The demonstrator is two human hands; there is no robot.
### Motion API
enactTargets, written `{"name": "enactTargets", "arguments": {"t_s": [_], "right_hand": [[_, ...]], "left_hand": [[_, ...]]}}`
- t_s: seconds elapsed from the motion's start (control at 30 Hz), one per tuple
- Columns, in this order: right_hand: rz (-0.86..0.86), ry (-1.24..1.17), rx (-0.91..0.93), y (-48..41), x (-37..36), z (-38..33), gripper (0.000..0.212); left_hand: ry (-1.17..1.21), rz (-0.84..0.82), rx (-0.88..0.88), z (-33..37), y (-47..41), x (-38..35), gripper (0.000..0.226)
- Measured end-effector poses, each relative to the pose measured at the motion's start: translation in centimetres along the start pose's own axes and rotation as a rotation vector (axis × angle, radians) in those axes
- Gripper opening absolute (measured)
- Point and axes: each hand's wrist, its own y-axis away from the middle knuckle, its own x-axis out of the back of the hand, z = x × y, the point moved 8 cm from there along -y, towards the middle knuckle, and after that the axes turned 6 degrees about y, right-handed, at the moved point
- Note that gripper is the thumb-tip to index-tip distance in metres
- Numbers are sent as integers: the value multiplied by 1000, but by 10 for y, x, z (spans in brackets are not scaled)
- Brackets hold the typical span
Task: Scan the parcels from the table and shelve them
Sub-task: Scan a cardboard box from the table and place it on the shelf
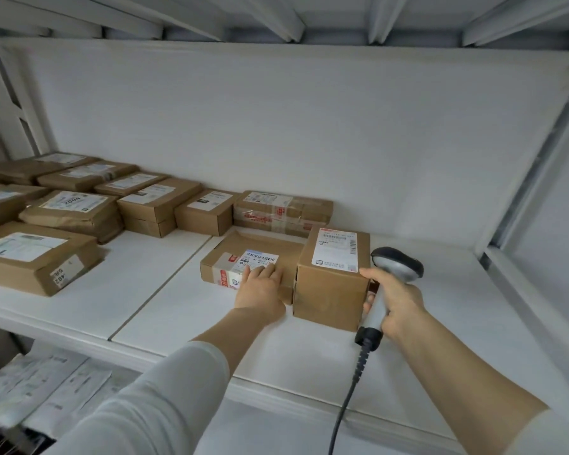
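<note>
Cardboard parcel (263, 244), label (261, 258) half under left hand (260, 289)

White L sleeve (165, 399), ends mid-forearm, white R sleeve (549, 435), ends nr elbow

This is looking like a parcel storeroom: labelled cardboard parcels (73, 211) are lying in rows along a white shelf (151, 290), labelled mail bags (37, 389) are sitting below at near left, and a right hand (399, 305) is gripping a corded barcode scanner (398, 262).
</note>
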Motion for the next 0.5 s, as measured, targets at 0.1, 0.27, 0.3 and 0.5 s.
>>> {"name": "enactTargets", "arguments": {"t_s": [0.1, 0.27, 0.3, 0.5], "right_hand": [[30, -14, 0, 1, 17, -2, 39], [28, -41, -4, 5, 20, -3, 35], [27, -42, -5, 5, 19, -3, 34], [26, -5, -9, 6, 30, -6, 27]], "left_hand": [[-31, -33, -71, 10, -22, -5, 68], [-98, 212, 116, 19, -41, 28, 40], [2, 207, 188, 19, -40, 29, 35], [944, 4, 487, 23, -28, -7, 55]]}}
